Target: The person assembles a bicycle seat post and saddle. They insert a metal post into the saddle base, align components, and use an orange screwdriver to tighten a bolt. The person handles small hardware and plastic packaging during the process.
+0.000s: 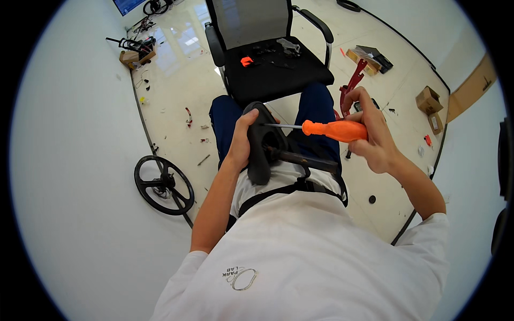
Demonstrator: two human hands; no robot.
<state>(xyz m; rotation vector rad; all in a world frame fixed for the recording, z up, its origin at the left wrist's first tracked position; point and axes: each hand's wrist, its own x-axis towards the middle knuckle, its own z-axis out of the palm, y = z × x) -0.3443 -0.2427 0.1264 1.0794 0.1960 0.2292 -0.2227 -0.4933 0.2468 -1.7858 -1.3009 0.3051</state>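
Currently grasping the saddle (258, 160) between thumb and fingers of the left hand (240, 142); clasping the screwdriver (337, 130) by its handle in the right hand (379, 134), pointing its shaft at the saddle.

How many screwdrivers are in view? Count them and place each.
1: the orange-handled screwdriver in the right hand, its shaft reaching the black saddle. Others may be hidden.

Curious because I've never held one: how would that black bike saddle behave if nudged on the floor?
The black saddle would probably tip or rock, as a long post juts from its underside. The straight post looks rigid, so bending seems unlikely.
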